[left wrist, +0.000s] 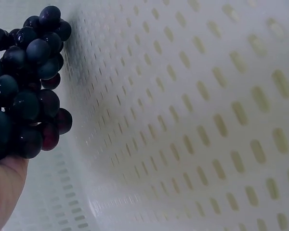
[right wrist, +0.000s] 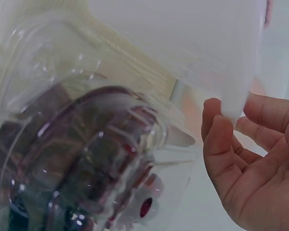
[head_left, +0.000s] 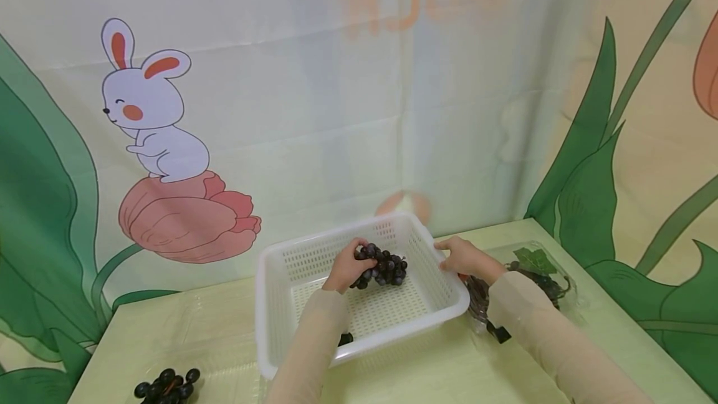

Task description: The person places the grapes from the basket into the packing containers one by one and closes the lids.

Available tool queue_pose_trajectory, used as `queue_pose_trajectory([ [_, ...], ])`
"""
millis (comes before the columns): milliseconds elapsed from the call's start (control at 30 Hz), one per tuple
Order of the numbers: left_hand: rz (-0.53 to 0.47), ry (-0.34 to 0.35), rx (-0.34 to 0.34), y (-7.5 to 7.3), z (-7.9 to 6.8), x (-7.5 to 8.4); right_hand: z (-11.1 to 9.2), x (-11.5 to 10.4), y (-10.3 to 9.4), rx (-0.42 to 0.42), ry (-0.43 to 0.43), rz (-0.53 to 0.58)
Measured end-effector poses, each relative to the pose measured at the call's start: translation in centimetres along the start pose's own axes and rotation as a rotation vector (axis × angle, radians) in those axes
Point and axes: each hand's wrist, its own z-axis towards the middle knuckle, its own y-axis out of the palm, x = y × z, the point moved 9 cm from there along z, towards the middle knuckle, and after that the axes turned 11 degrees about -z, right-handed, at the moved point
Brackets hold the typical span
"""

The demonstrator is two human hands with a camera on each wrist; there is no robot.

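A bunch of dark grapes (head_left: 387,267) is in my left hand (head_left: 343,269), which grips it inside a white perforated plastic basket (head_left: 387,305). The left wrist view has the bunch (left wrist: 26,91) close to a slotted basket wall, with part of the hand (left wrist: 7,187) beneath it. At the basket's right side, my right hand (head_left: 468,257) pinches the rim between thumb and fingers, plainest in the right wrist view, where the rim (right wrist: 236,103) runs between them. Partly behind the left sleeve, a small dark thing (head_left: 345,338) lies at the basket's front.
Right of the basket, under the right forearm, sits a clear plastic container (right wrist: 48,62) with dark contents and a green leaf (head_left: 535,260). Another dark grape bunch (head_left: 167,386) lies at the front left. A printed cloth backdrop (head_left: 314,142) rises behind the table (head_left: 224,295).
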Motion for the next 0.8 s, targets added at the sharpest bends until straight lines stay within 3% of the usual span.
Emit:
queue_pose_trajectory([
  [367,-0.013,0.002,0.009,0.1,0.1,0.5,0.0,-0.1,0.0,0.001,-0.014,-0.001],
  [800,-0.055,0.048,0.025,0.1,0.1,2.3,0.1,0.0,0.0,0.005,-0.014,-0.003],
])
